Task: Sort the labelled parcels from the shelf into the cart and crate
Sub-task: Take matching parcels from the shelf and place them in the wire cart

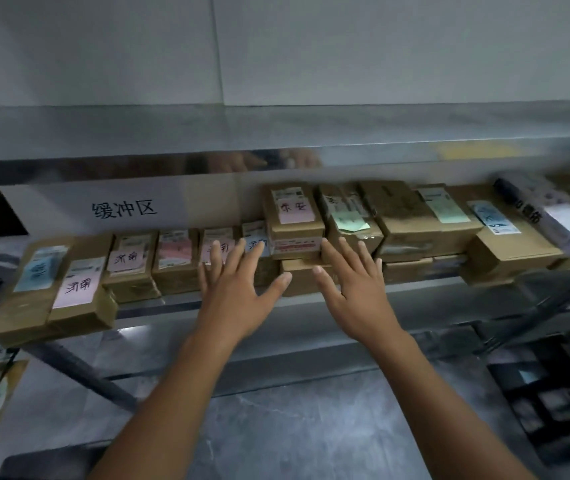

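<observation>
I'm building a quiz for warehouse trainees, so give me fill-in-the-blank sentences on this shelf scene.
1. The left hand and right hand hold ____.
2. The white sign hangs to the ____ of the raised parcel.
3. The raised parcel bears a ____ handwritten label.
Missing words: nothing; left; pink.

The sign [124,209] is white with black handwritten characters. Below it to the left, one brown cardboard parcel [20,313] has a pale blue label. The brown parcel beside it [82,317] has a pink label with black writing. To the right of the sign, a brown box [294,233] has a pink label, and further right another brown box [373,226] has a mint-green one. The shelf [276,133] above the sign is grey metal.
</observation>
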`<state>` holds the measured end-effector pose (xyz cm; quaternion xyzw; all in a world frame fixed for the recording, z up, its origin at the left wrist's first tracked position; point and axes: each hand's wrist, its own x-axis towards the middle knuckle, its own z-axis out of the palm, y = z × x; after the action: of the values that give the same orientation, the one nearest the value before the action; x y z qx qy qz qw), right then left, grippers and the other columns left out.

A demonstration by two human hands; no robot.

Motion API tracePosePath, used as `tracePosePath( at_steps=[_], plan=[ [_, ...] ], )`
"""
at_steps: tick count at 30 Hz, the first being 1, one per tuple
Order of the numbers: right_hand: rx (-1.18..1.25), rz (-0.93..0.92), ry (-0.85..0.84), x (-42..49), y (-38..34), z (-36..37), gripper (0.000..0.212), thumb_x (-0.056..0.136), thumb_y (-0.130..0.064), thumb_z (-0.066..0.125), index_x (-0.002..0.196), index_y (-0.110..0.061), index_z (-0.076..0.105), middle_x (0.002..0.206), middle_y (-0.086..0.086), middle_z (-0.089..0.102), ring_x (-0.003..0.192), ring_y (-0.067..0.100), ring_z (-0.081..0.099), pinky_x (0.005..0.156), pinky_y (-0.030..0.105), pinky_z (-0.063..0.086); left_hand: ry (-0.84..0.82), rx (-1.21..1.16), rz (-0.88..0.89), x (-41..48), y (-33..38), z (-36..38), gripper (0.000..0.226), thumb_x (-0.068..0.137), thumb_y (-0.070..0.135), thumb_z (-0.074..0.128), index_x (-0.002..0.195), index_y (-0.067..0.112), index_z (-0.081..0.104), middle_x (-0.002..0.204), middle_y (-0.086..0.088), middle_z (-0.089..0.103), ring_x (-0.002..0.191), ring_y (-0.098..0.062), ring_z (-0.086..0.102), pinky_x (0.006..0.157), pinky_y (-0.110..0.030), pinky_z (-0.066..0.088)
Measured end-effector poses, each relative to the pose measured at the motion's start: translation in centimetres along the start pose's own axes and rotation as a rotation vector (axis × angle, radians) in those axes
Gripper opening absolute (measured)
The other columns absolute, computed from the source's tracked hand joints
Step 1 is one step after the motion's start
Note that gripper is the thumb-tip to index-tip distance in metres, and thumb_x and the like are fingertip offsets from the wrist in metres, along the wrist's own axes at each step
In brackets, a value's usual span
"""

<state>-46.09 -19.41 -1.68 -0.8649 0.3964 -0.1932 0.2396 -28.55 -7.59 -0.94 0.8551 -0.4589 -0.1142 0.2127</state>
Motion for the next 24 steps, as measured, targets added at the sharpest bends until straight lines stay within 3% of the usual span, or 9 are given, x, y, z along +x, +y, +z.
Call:
tracePosePath(
  at_steps=[6, 10, 16, 20, 24],
  plan=[
    [0.024, 0.014, 0.0, 2.6, 2.4, -0.9, 0.077, 0.091, -0.076, 0.011, 0.16, -0.045, 0.025, 0.171, -0.009, 0.017, 0.159, 0.014, -0.007, 0.127, 0.049, -0.007, -0.063, 0.057, 0.014, 2.8, 1.9, 1.1, 0.083, 0.087, 0.086, 0.029, 0.16, 0.05, 0.011, 0.172, 0.01, -0.009, 0.154, -0.02, -0.029, 0.123, -0.052, -0.016],
    [0.028, 0.043, 0.0, 5.1, 3.5, -0.8, 0.078, 0.091, -0.077, 0.009, 0.16, -0.045, 0.022, 0.171, -0.008, 0.014, 0.159, 0.016, -0.008, 0.126, 0.048, -0.009, -0.087, 0.008, 0.004, 6.1, 1.7, 1.5, 0.083, 0.089, 0.084, 0.033, 0.16, 0.049, 0.009, 0.172, 0.012, -0.006, 0.156, -0.021, -0.023, 0.126, -0.055, -0.005],
    [-0.047, 0.047, -0.015, 9.1, 4.6, -0.1, 0.08, 0.09, -0.078, 0.01, 0.16, -0.043, 0.024, 0.171, -0.003, 0.015, 0.159, 0.017, -0.006, 0.127, 0.049, -0.007, -0.063, -0.379, -0.126, 12.6, 1.0, 3.5, 0.087, 0.092, 0.075, 0.05, 0.16, 0.031, 0.022, 0.168, -0.001, 0.02, 0.154, -0.026, 0.023, 0.12, -0.051, 0.031],
    [-0.164, 0.023, -0.031, 12.5, 5.1, 0.5, 0.078, 0.092, -0.076, 0.013, 0.16, -0.04, 0.025, 0.171, -0.003, 0.018, 0.159, 0.021, 0.0, 0.127, 0.052, -0.005, -0.089, -0.579, -0.206, 16.7, 0.1, 5.7, 0.085, 0.083, 0.082, 0.055, 0.15, 0.031, 0.042, 0.148, 0.003, 0.05, 0.135, -0.023, 0.049, 0.107, -0.041, 0.043],
    [-0.223, 0.024, -0.002, 15.2, 5.5, 1.6, 0.075, 0.094, -0.073, 0.019, 0.16, -0.038, 0.028, 0.169, -0.003, 0.025, 0.158, 0.025, 0.009, 0.127, 0.053, -0.001, -0.004, -0.822, -0.139, 18.4, -0.2, 7.4, 0.066, 0.087, 0.069, 0.066, 0.141, 0.035, 0.052, 0.136, 0.014, 0.059, 0.121, -0.008, 0.057, 0.1, -0.031, 0.048]
  ],
)
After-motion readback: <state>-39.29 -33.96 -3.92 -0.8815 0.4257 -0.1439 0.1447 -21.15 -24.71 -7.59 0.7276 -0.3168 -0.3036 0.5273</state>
